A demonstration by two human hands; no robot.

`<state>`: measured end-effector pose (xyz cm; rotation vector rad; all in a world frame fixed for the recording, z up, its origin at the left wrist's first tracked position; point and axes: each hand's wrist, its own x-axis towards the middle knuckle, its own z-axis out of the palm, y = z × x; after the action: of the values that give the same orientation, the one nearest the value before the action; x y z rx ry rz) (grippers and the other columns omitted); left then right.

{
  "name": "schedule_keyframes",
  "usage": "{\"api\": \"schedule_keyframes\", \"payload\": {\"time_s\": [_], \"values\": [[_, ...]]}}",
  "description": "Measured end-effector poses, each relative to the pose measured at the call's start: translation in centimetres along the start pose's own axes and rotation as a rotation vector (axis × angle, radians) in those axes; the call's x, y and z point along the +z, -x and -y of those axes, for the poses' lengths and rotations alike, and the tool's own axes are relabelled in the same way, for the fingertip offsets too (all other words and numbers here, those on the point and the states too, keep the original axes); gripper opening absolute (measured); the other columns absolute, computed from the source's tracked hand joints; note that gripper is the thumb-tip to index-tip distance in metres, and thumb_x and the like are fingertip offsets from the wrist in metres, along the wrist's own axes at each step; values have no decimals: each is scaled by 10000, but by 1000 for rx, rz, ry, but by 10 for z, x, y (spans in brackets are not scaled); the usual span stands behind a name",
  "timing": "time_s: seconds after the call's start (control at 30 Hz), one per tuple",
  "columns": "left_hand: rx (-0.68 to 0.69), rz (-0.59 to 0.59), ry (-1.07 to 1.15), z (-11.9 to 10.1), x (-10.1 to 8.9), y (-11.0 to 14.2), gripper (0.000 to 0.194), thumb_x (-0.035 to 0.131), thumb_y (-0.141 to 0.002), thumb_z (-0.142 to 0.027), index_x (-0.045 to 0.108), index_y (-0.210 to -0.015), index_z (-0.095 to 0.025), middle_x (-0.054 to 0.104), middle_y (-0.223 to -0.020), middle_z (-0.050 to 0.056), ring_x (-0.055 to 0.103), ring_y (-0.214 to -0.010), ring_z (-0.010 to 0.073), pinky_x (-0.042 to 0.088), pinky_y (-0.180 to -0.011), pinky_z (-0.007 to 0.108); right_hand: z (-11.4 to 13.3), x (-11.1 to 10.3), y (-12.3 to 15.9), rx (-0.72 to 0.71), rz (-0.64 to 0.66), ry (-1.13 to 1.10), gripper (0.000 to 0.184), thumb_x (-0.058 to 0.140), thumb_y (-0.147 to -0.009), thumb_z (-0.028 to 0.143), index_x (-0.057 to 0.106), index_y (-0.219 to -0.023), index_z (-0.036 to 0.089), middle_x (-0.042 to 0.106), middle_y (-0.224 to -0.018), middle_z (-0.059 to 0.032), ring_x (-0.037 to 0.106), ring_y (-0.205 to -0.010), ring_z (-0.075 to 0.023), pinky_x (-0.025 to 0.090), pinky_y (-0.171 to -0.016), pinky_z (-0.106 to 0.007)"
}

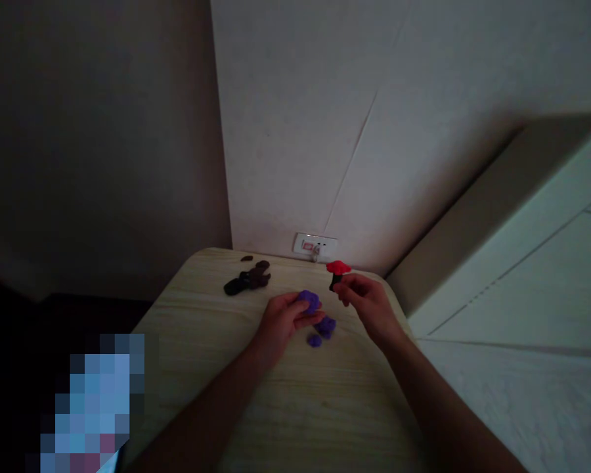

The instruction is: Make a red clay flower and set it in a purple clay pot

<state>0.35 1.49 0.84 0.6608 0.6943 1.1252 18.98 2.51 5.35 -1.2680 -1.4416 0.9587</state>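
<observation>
A purple lump of what looks like modelling clay [309, 301] rests in the fingers of my left hand [282, 320], the thumb pressed against it. Just below those fingers, on the tabletop, lie a larger purple piece [326, 326] and a small purple piece [314, 340]. My right hand [369, 301] pinches a black stem with a scalloped red top [338, 267], held upright above the table's right side. The two hands are apart. The lower end of the stem is partly hidden by my fingers.
At the table's [226, 358] far left lie dark brown lumps [262, 276], a black piece [235, 286] and a small brown bit [247, 258]. A wall socket [316, 245] sits behind the back edge. Pale furniture [512, 249] stands right; a pixelated patch [96, 401] covers the lower left.
</observation>
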Motion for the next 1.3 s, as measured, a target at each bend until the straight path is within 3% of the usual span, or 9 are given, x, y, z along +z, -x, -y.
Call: {"api": "schedule_keyframes", "payload": {"time_s": [0.27,0.43,0.57,0.8,1.13,1.3], "values": [[-100,-17,116,1,4,2,133,659,-764,-68,769,-838,-74,817,-899,158,796,-826,263,630,-893,407,-22,21,23,6,51,-202,268,864,-733,414,728,-810,195,697,-736,-17,595,-648,-157,477,-628,-287],[-153,17,110,-2,8,6,196,612,-806,-63,772,-915,-41,814,-948,192,797,-895,291,617,-929,437,-30,22,24,-141,-10,-42,198,807,-814,375,743,-886,202,646,-813,-26,517,-629,-140,410,-566,-280],[-174,6,121,-2,9,6,200,597,-824,-41,765,-930,-25,810,-961,210,798,-899,298,608,-961,471,-34,20,24,-210,-28,103,168,748,-860,351,700,-806,200,560,-772,-14,469,-633,-142,383,-560,-282],[-212,14,141,0,8,7,194,595,-819,-2,755,-923,-36,813,-955,201,797,-930,292,583,-1015,488,-40,18,23,-180,-31,177,117,708,-809,293,675,-863,194,502,-668,20,434,-590,-136,350,-540,-277],[-174,71,130,5,9,9,198,569,-883,-31,755,-945,-58,813,-1000,193,793,-963,299,558,-1046,530,-34,16,24,-210,-5,248,130,700,-818,299,633,-779,194,497,-647,18,436,-582,-135,355,-543,-278],[-154,90,113,6,8,9,161,619,-866,-63,757,-949,-75,808,-1044,194,784,-1009,313,551,-1055,527,-36,16,24,-192,27,223,132,704,-830,321,662,-836,196,556,-700,-8,488,-607,-151,400,-557,-286]]}}
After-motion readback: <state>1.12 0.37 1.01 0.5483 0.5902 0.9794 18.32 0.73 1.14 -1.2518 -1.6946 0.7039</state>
